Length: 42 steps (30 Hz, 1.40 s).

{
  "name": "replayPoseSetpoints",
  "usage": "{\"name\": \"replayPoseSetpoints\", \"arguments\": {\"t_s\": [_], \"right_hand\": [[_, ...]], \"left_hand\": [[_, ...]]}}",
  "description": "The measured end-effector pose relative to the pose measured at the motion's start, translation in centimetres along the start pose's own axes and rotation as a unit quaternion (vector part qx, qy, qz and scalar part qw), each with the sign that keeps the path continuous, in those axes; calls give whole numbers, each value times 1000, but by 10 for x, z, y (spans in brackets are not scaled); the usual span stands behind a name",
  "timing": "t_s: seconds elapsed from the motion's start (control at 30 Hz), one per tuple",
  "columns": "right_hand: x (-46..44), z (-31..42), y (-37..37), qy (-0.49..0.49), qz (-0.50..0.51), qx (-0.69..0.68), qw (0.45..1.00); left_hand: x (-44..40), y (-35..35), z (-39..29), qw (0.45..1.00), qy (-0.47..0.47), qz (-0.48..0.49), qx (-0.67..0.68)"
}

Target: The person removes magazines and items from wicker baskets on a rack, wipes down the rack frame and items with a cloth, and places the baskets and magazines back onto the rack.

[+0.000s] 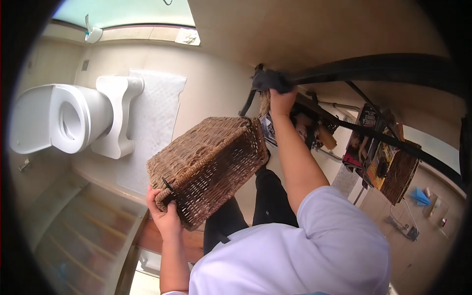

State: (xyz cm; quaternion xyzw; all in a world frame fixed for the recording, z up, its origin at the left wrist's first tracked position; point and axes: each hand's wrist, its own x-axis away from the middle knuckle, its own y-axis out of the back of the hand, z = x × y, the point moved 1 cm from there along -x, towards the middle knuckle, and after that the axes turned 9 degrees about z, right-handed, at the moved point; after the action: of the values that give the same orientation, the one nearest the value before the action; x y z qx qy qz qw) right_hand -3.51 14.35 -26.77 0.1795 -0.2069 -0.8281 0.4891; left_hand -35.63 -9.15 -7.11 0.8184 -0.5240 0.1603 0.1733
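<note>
Right of the toilet [55, 117], the left hand [167, 220] gripped the wicker basket [204, 147] by its rim, seemingly steadying it, while farther right the right hand [282, 102], its grip impossible to tell, met the black frame [373, 68], apparently calling for balanced support.

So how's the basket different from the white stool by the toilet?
The basket is brown; the stool is white. The basket is woven, with little gaps; the stool looks smooth. The basket is held tilted in the left hand; the stool stands by the toilet, with no hand on it.
</note>
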Motion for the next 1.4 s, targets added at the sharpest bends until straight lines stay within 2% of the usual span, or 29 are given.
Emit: {"name": "replayPoseSetpoints", "arguments": {"t_s": [0.07,0.17,0.2,0.3,0.33,0.43,0.5,0.57,0.63,0.67,0.73,0.83,0.93,1.03,1.07,1.17,1.27,1.33,1.4], "right_hand": [[-5,62,39,78,8,-124,989],[-5,135,87,137,1,-264,955],[-8,138,102,74,37,-268,960],[-10,94,137,192,58,-27,979],[-9,101,151,177,44,-30,983],[-7,52,184,24,39,-104,994],[-15,27,180,-26,130,-9,991],[-26,24,144,-48,218,71,972],[-35,15,95,94,348,40,932],[-37,3,77,153,369,153,904],[-28,-14,51,259,392,368,802],[-29,-18,74,105,400,332,848],[-43,-6,81,-70,450,326,829],[-38,-5,34,155,448,330,817],[-41,2,20,156,479,331,798],[-50,2,41,130,505,265,811],[-41,-29,102,122,422,248,863],[-43,-89,154,148,359,261,884],[-56,-75,163,-101,418,94,898]], "left_hand": [[3,-1,-12,999,-5,17,37],[6,-5,-33,999,-11,24,42],[7,-6,-38,998,-22,35,49],[10,-11,-49,995,-46,57,63],[11,-14,-52,995,-50,58,64],[14,-24,-64,995,-53,60,54],[16,-29,-67,995,-60,70,45],[15,-29,-66,993,-73,83,33],[16,-31,-70,993,-65,88,45],[15,-34,-71,993,-63,89,51],[16,-37,-73,992,-62,93,56],[16,-29,-74,991,-72,111,21],[19,-32,-74,988,-93,127,-4],[15,-41,-72,987,-98,127,7],[15,-42,-72,988,-92,118,26],[18,-45,-67,992,-86,90,7],[22,-45,-67,992,-91,84,-16],[29,-41,-69,990,-106,84,-38],[35,-39,-70,992,-98,78,-4]]}}
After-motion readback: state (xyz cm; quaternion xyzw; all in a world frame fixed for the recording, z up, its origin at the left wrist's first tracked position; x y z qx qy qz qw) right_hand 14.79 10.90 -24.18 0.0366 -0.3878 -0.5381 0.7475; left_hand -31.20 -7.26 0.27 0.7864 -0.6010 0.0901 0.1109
